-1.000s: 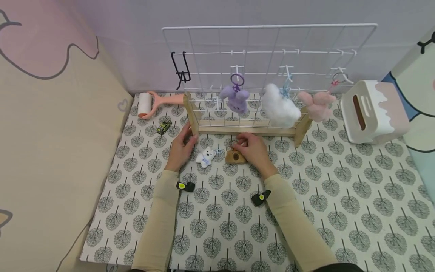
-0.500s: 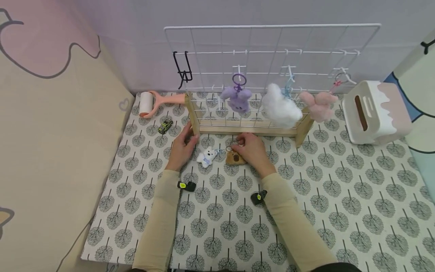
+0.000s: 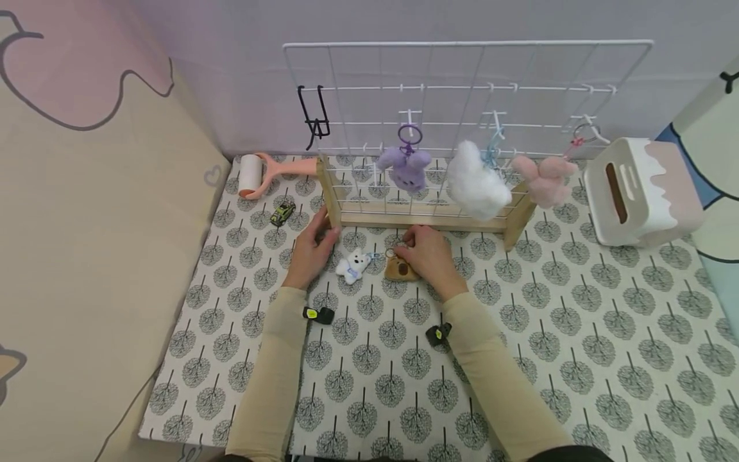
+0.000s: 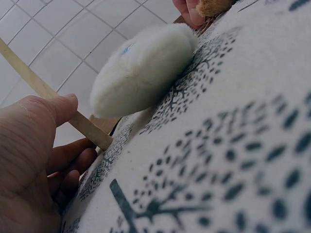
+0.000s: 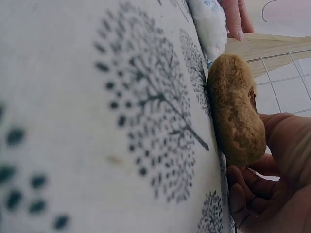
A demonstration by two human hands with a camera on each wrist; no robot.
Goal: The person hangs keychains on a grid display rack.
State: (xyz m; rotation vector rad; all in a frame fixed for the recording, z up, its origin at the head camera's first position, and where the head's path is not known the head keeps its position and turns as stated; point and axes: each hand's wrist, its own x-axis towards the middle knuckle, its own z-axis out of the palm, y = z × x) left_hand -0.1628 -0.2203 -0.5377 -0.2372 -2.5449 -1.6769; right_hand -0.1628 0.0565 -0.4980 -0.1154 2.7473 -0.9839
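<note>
My left hand [image 3: 308,255] grips the left wooden foot [image 4: 90,130] of a white wire grid rack [image 3: 467,83], thumb on one side and fingers on the other. With my right hand [image 3: 432,256] I hold a brown plush keychain [image 3: 400,269] by its edge, low at the tablecloth. The plush [image 5: 236,109] has a dark nose patch, and its metal ring [image 3: 389,253] points toward the rack. Between the hands lies a white bear plush keychain [image 3: 353,264] with a blue bow and a blue strap; its side [image 4: 146,68] fills the middle of the left wrist view.
On the rack's hooks hang a purple plush [image 3: 407,168], a white fluffy plush [image 3: 478,183] and a pink plush [image 3: 545,179]. A black hook [image 3: 314,122] sits at the grid's left. Beyond my left hand are a lint roller [image 3: 271,172] and toy car [image 3: 283,213]. A white-pink box [image 3: 641,192] stands right.
The head view has shifted slightly, so the rack sits a little farther right in it. Both hands keep their places at the rack's foot and the brown plush keychain.
</note>
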